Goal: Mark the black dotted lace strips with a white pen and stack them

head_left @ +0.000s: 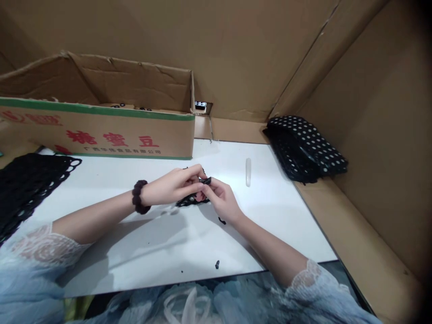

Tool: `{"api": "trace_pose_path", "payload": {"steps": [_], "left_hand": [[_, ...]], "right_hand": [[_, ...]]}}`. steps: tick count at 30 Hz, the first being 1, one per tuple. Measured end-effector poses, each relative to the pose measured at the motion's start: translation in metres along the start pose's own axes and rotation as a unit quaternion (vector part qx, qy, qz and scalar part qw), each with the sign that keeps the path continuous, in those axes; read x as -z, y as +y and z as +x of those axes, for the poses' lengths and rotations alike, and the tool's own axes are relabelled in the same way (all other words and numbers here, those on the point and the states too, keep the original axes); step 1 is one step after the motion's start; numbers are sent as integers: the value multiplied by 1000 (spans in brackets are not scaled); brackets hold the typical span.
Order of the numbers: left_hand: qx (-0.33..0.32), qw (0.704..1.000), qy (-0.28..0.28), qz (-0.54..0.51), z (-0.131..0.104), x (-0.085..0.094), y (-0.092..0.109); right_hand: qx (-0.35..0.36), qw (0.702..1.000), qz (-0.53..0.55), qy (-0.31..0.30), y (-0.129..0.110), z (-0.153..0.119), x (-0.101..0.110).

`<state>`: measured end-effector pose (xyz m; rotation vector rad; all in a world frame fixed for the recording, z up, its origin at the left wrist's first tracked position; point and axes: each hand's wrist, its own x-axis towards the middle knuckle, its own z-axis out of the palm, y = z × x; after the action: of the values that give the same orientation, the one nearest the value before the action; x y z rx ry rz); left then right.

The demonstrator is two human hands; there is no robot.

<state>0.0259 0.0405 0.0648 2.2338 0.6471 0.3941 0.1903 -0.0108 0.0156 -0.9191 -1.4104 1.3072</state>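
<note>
Over the middle of the white board, my left hand (177,185) and my right hand (224,201) meet with fingertips almost touching. Both are closed in a pinch on a small piece of black openwork fabric (186,200), partly covered by the fingers. A twisted black bit (205,181) of it stands up between the fingertips. Something pinkish (200,196) shows just below them; I cannot make out what it is. A dark beaded-looking band (141,197) circles my left wrist. Near my right hand's underside lies a short black strip (222,221).
A cardboard box (172,137) with small black rings inside stands at the back left. Black netting (30,184) lies at far left. A polka-dot black bag (308,148) rests at right, near a clear stick (248,172). A black scrap (217,264) lies on the white board (151,265).
</note>
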Motion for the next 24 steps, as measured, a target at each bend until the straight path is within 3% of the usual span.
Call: {"api": "trace_pose_path", "payload": {"steps": [7,13,20,24], "left_hand": [[28,997,7,68,-1,-8,2],[64,988,76,120,-2,-23,7],[44,993,96,49,1,-18,-2],[19,995,64,-70,2,-15,-6]], "right_hand": [[-4,997,-79,-3,-1,-2,1],[-2,995,-100,26,-1,-1,1],[2,997,-79,14,-1,-2,1],[18,998,-56,5,0,-3,2]]}}
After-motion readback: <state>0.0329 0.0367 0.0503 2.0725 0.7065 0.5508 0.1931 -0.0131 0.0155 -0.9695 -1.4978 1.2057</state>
